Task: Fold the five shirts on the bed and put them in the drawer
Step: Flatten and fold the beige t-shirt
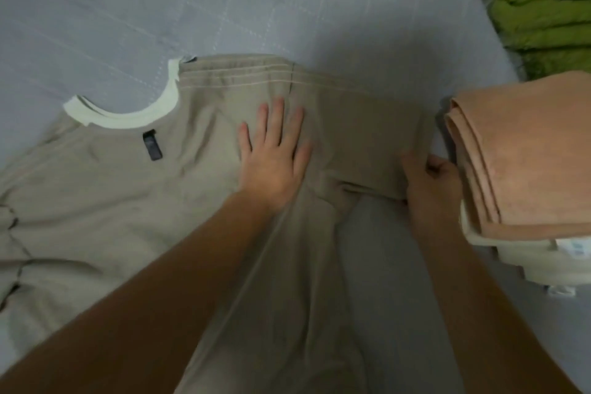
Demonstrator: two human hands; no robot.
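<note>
Left hand [271,150] presses flat on the beige shirt [128,189]; right hand [430,182] pinches its sleeve [367,137] end, nearer the bed's [224,9] right edge.

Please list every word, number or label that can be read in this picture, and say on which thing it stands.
No text can be read.
Dark neck label inside the beige shirt: too blurred.
White tags under the folded stack: bluish marks, too small and blurred.

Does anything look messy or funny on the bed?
Nothing looks broken or spilled. The beige shirt is just wrinkly and half folded, with the left hand pressing it flat and the right hand pinching its sleeve.
</note>
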